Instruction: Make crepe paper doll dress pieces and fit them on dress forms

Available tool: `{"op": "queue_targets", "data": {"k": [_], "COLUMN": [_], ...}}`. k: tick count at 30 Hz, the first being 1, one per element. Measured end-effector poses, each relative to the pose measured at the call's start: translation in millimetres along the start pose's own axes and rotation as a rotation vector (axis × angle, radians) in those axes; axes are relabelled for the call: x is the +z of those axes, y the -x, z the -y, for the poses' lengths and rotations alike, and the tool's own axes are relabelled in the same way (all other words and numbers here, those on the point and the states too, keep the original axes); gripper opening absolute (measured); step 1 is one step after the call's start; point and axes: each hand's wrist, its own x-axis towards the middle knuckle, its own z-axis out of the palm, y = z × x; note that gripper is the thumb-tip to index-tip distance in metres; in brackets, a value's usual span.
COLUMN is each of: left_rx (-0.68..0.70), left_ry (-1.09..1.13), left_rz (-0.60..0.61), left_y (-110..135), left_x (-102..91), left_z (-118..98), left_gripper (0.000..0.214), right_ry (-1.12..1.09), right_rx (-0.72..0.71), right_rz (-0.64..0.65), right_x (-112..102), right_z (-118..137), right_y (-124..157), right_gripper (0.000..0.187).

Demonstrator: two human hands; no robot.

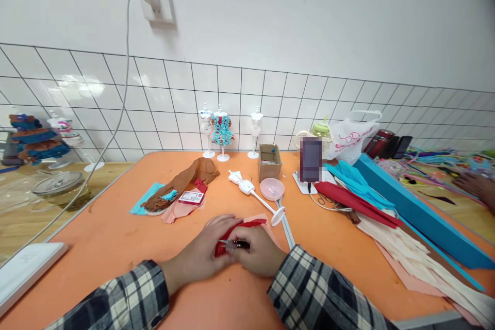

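Pinched in my left hand (203, 252) is a strip of red fabric (253, 223), folded between the fingers. My right hand (263, 251) is closed around small scissors (240, 245) with dark handles. Their short metal blades point left and lie against the red fabric by my left thumb. The two hands nearly touch over the orange table. A peach fabric piece (262, 217) shows just behind the red strip. Beyond it a white miniature dress form (246, 187) lies on its side.
Behind are a pink bowl (271, 189), a cardboard box (269, 167) and a standing dress form (223, 131) in blue. Brown fabric (181, 183) lies left, with a red-and-white box (191, 198). A phone (310, 160) stands right, near fabric strips (359, 206). Another person's hand (475, 185) is far right.
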Motion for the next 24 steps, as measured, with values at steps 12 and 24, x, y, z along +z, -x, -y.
{"op": "queue_targets", "data": {"k": [12,24], "left_rx": [-0.757,-0.778], "left_ry": [0.969,0.633], "left_rz": [-0.626,-0.220], "left_y": [-6.2,-6.0], "left_x": [-59.0,-57.0], "left_z": [42.9,32.7], "left_gripper": [0.030,0.039], "right_ry": [0.697,0.065], "right_rx": [0.358,0.222], "right_rz": [-0.126,-0.385], "right_x": [-20.1,-0.1], "right_z": [-0.1,4.7], "right_y": [-4.3,-7.6], "right_gripper": [0.026,0.034]}}
